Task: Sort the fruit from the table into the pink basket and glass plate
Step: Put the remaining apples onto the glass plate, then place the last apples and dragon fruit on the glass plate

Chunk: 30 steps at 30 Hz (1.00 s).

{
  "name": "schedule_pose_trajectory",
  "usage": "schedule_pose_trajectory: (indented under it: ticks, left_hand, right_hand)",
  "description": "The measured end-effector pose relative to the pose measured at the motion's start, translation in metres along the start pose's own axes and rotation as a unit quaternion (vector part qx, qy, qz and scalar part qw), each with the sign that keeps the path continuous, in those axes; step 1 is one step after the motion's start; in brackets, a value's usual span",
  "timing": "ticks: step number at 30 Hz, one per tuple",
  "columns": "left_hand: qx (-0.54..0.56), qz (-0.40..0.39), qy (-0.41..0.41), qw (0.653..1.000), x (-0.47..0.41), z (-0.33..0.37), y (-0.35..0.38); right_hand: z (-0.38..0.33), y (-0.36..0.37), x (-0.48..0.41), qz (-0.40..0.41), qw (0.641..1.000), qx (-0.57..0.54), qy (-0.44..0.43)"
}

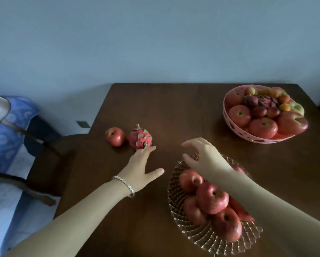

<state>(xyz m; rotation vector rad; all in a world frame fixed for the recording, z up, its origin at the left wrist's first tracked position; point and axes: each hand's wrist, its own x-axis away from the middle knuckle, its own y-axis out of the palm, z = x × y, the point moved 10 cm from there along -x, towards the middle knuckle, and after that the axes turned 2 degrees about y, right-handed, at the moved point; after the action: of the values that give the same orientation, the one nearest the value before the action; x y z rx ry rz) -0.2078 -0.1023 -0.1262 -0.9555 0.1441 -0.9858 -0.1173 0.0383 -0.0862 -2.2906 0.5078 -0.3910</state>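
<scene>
Left grip (140, 169) wide open: fingers straight, thumb splayed, holding nothing. Fingertips (149, 148) reach near side of dragon fruit (140, 139), touching or almost; fruit lies just beyond grip, not enclosed. Loose apple (115, 136) just beside dragon fruit, on side toward left edge of tabletop (174, 112). Right grip (205, 158) loosely curled, nothing held, above far rim of glass plate (201, 236). Plate near front edge, heaped with red apples (212, 198). Pink basket (257, 140) at far right corner, full of mixed fruit (263, 127). Bracelet (125, 184) on left wrist.

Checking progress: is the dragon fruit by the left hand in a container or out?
Out: the dragon fruit lies on the table beside an apple.
</scene>
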Motion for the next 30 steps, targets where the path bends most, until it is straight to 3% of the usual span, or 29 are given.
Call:
schedule_pose_trajectory:
  ticks: [5, 10, 14, 23, 30]
  left_hand:
    - [-0.037, 0.102, -0.117, 0.987, -0.040, -0.090, -0.085]
    - [-0.120, 0.066, -0.145, 0.980, -0.083, -0.134, -0.096]
    - [-0.125, 0.033, -0.172, 0.977, -0.111, -0.158, -0.085]
    - [-0.112, 0.047, -0.176, 0.977, -0.109, -0.152, -0.072]
    - [-0.011, 0.074, -0.014, 0.997, -0.061, -0.020, -0.042]
  right_hand:
    - [-0.052, 0.063, -0.084, -0.039, 0.999, 0.016, 0.014]
    - [-0.049, 0.158, -0.146, -0.127, 0.977, 0.080, 0.153]
    - [-0.029, 0.180, -0.167, -0.090, 0.970, 0.077, 0.213]
    - [-0.011, 0.121, -0.129, -0.031, 0.971, -0.121, 0.206]
    - [-0.005, -0.015, -0.061, 0.100, 0.958, -0.223, 0.153]
